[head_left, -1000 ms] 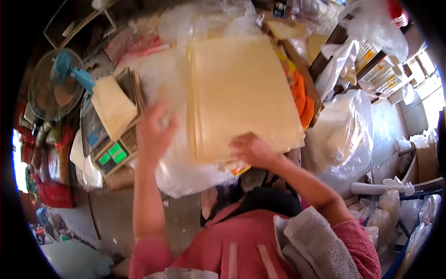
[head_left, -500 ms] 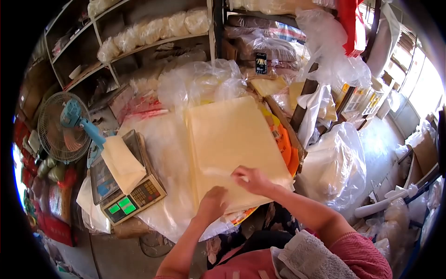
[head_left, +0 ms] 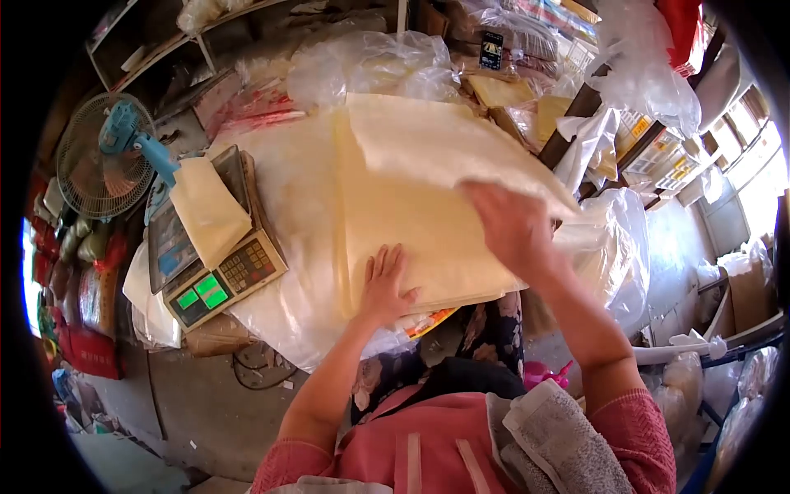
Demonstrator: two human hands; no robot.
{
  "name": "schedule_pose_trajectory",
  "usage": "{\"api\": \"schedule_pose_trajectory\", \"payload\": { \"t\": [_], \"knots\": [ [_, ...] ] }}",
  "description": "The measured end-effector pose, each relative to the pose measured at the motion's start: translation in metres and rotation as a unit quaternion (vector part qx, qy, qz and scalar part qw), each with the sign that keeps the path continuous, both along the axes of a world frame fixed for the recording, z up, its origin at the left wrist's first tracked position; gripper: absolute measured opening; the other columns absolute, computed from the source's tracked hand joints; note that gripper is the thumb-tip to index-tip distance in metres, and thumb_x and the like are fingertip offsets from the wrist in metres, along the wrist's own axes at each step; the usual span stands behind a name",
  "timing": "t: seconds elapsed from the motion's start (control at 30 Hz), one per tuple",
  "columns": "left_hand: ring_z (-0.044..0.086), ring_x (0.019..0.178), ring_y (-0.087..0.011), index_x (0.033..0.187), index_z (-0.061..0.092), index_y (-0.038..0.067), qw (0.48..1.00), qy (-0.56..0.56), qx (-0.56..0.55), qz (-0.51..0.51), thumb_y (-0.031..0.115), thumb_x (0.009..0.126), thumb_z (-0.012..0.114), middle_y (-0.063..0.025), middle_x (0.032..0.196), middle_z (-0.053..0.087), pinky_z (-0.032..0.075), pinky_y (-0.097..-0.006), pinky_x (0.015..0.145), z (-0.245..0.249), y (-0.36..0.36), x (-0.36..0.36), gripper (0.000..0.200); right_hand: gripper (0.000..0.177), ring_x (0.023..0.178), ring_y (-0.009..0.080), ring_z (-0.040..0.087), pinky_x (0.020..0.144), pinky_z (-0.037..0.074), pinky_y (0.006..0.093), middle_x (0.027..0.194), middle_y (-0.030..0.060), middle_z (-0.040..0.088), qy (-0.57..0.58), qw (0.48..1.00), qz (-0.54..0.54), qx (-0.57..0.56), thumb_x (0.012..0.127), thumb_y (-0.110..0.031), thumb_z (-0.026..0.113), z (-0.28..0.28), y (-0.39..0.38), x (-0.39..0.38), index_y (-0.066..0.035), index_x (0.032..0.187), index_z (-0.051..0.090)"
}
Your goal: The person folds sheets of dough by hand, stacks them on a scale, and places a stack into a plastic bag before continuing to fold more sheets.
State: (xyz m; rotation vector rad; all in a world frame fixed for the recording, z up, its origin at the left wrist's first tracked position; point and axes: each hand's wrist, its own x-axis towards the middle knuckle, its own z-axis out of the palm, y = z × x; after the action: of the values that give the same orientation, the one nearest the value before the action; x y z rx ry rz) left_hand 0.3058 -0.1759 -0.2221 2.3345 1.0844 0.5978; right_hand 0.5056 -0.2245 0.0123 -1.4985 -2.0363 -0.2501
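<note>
A stack of thin cream-coloured sheets lies in front of me. My left hand rests flat on its near left part, fingers spread. Over the far half of the stack, the top sheet is raised and curved, its near edge lifted off the sheets beneath. My right hand, blurred by motion, is at that raised edge with its fingers closed on it; the fingertips are smeared. Whether the sheets are paper or plastic is not plain.
Left of the stack is a digital scale with a folded cream packet on it. A blue fan stands behind the scale. Clear plastic wrap lies beyond the stack, and a phone stands at the back.
My right hand has moved away from me, and the top sheet's near edge has risen with it. My left hand has flattened onto the stack. The view has tilted downward.
</note>
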Motion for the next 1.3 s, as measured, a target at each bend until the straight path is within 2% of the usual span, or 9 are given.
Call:
{"api": "schedule_pose_trajectory", "payload": {
  "t": [0.07, 0.17, 0.3, 0.47, 0.67, 0.83, 0.93, 1.07, 1.3],
  "knots": [
    [0.02, 0.138, -0.0352, 0.143, 0.03, 0.014, 0.955, -0.22, -0.192, 0.05, 0.021, 0.081, 0.065, -0.0166, 0.149, 0.023, 0.021, -0.0448, 0.111, -0.014, 0.016, -0.008, 0.071, 0.029, 0.08, 0.0287, 0.064, 0.067, 0.052, 0.037, 0.098, 0.0106, 0.063, -0.049, 0.997, 0.058, 0.01, 0.074, -0.001, 0.054, -0.038, -0.015, -0.002, -0.006, 0.102, 0.057],
    [0.026, 0.136, -0.0359, 0.141, 0.033, 0.01, 0.916, -0.383, -0.029, 0.116, 0.008, 0.074, 0.07, -0.0198, 0.146, 0.027, 0.025, -0.0417, 0.11, 0.025, 0.021, -0.02, 0.076, 0.032, 0.078, 0.029, 0.064, 0.067, 0.052, 0.0375, 0.099, 0.0109, 0.063, -0.027, 0.993, 0.088, -0.068, 0.071, 0.0, 0.053, -0.082, -0.05, -0.005, -0.005, 0.102, 0.056],
    [0.043, 0.125, -0.0359, 0.111, 0.061, 0.01, 0.978, -0.134, 0.123, -0.098, 0.004, 0.077, 0.067, -0.0165, 0.126, 0.053, 0.03, -0.0426, 0.107, 0.061, 0.016, -0.061, 0.034, 0.021, 0.077, 0.0286, 0.063, 0.067, 0.052, 0.0371, 0.089, 0.0104, 0.065, 0.059, 0.96, 0.147, -0.233, 0.079, -0.006, 0.057, -0.084, -0.078, 0.001, -0.004, 0.1, 0.059],
    [0.064, 0.09, -0.0228, 0.097, 0.062, 0.005, 0.97, -0.184, -0.127, -0.096, -0.006, 0.084, 0.057, -0.0084, 0.092, 0.068, 0.045, -0.0343, 0.092, 0.057, -0.003, -0.077, 0.019, 0.027, 0.095, 0.0213, 0.064, 0.085, 0.049, 0.0277, 0.103, 0.0086, 0.067, 0.303, 0.86, 0.109, -0.396, 0.086, -0.002, 0.057, -0.059, -0.074, 0.068, -0.009, 0.111, 0.063],
    [0.061, 0.083, -0.0118, 0.094, 0.058, -0.001, 0.829, -0.416, -0.351, 0.133, -0.004, 0.09, 0.051, -0.0035, 0.083, 0.063, 0.048, -0.0243, 0.075, 0.038, 0.007, -0.083, 0.009, 0.057, 0.123, 0.0259, 0.05, 0.101, 0.04, 0.0329, 0.128, 0.0103, 0.056, 0.213, 0.911, 0.186, -0.299, 0.07, 0.011, 0.046, -0.101, -0.069, 0.135, -0.005, 0.124, 0.056],
    [0.047, 0.064, -0.0059, 0.083, 0.058, 0.002, 0.883, -0.32, -0.261, 0.222, 0.015, 0.088, 0.061, 0.0019, 0.075, 0.056, 0.04, -0.0231, 0.061, 0.055, 0.05, -0.062, 0.014, 0.021, 0.064, 0.0052, 0.051, 0.057, 0.042, 0.0248, 0.072, -0.0022, 0.059, 0.466, 0.844, -0.058, -0.259, 0.084, -0.017, 0.066, -0.15, -0.027, 0.125, -0.001, 0.095, 0.061],
    [0.043, 0.063, -0.0055, 0.079, 0.058, 0.002, 0.9, -0.24, -0.223, 0.289, 0.017, 0.088, 0.061, 0.0026, 0.069, 0.052, 0.038, -0.0229, 0.059, 0.043, 0.08, -0.046, 0.018, 0.021, 0.064, 0.0087, 0.053, 0.058, 0.043, 0.0264, 0.07, 0.0036, 0.058, 0.487, 0.83, -0.143, -0.232, 0.082, -0.018, 0.066, -0.179, 0.016, 0.124, 0.0, 0.091, 0.059],
    [0.052, 0.106, -0.026, 0.112, 0.054, 0.002, 0.938, -0.033, 0.227, 0.262, 0.032, 0.084, 0.065, -0.015, 0.112, 0.056, 0.04, -0.0406, 0.091, 0.044, 0.08, -0.026, 0.042, 0.023, 0.068, 0.0241, 0.059, 0.061, 0.045, 0.0339, 0.072, 0.0164, 0.059, 0.356, 0.87, -0.259, -0.222, 0.079, -0.017, 0.065, -0.204, 0.049, 0.115, 0.001, 0.089, 0.055],
    [0.021, 0.137, -0.0345, 0.139, 0.036, 0.01, 0.977, 0.206, 0.061, 0.01, 0.053, 0.082, 0.058, -0.0133, 0.148, 0.028, 0.012, -0.0578, 0.109, 0.039, 0.029, -0.016, 0.074, 0.04, 0.1, 0.0368, 0.056, 0.082, 0.046, 0.0414, 0.107, 0.024, 0.057, 0.237, 0.895, -0.302, -0.225, 0.082, -0.021, 0.063, -0.178, 0.044, 0.092, -0.003, 0.116, 0.052]
  ]
}}
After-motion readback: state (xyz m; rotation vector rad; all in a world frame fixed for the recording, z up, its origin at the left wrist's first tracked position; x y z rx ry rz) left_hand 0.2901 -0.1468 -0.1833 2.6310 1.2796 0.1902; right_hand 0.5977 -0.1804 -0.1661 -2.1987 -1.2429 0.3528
